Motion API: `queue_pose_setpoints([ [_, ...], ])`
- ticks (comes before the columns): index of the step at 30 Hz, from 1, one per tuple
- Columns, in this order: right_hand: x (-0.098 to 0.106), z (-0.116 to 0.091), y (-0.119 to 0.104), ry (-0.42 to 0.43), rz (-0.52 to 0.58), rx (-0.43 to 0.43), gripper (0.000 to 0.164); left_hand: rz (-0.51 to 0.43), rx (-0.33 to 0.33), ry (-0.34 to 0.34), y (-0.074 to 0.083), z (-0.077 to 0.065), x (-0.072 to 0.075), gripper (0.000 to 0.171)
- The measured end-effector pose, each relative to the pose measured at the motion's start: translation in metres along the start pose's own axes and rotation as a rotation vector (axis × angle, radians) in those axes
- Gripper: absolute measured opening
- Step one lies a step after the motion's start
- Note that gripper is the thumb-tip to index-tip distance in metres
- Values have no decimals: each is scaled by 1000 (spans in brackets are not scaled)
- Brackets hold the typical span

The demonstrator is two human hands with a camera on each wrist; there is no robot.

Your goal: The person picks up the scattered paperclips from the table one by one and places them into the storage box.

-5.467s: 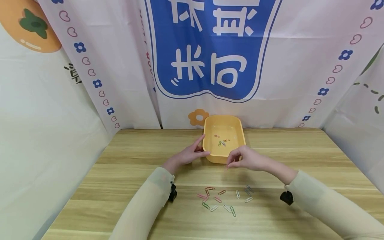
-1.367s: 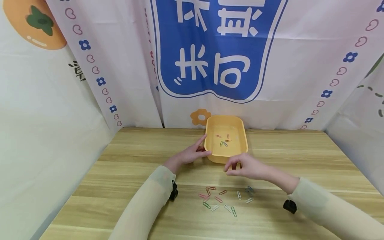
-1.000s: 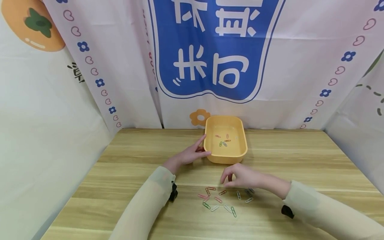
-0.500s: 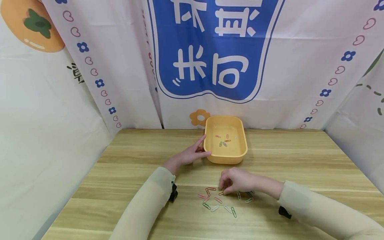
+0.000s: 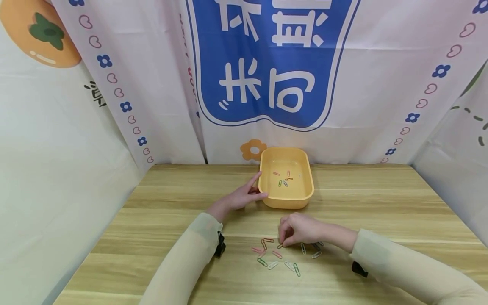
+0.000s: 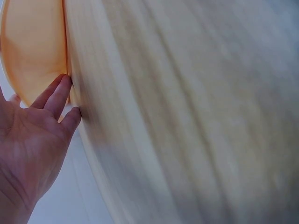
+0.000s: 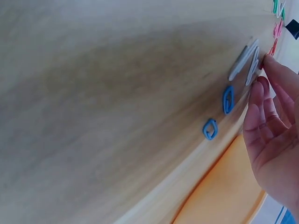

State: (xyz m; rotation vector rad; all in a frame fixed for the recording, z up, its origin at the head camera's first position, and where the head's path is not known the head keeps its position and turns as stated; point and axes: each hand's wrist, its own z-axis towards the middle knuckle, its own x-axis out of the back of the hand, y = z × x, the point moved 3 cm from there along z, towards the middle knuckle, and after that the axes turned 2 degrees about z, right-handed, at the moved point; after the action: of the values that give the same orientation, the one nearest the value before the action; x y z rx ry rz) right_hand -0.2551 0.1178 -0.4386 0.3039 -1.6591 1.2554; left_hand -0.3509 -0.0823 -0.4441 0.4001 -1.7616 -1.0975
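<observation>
At the back of the table stands a yellow plastic bin (image 5: 287,203) with several coloured paper clips lying inside it. My left hand (image 5: 241,197) rests against the bin's near left corner, thumb and fingers spread along the wall. In the left wrist view its extended fingers (image 6: 57,95) touch the bin's side. Low over the table, my right hand (image 5: 301,228) pinches a red paper clip (image 5: 280,246) between thumb and index finger. The right wrist view shows the right hand (image 7: 275,121) beside white paper clips (image 7: 243,62) and blue ones (image 7: 228,99); its fingertips largely hide the pinched clip.
Loose paper clips lie around the right hand: pink (image 5: 277,254), green (image 5: 296,270), white (image 5: 273,265) and red (image 5: 268,240). A printed curtain (image 5: 366,106) hangs right behind the wooden table (image 5: 160,199).
My right hand has come back from the bin's front edge toward the loose clips and closed its fingertips on a red one. Another pink clip now lies in the bin. My left hand stays there.
</observation>
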Motion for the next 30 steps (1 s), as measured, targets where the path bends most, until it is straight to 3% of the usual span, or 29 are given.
queue_pose_setpoints([
  [19,1,2,0,-7,41,14,7,-31,-21,-11,0,-1,-1,87],
  [30,22,2,-6,85,153,-27,8,-26,-24,-10,1,-2,-1,87],
])
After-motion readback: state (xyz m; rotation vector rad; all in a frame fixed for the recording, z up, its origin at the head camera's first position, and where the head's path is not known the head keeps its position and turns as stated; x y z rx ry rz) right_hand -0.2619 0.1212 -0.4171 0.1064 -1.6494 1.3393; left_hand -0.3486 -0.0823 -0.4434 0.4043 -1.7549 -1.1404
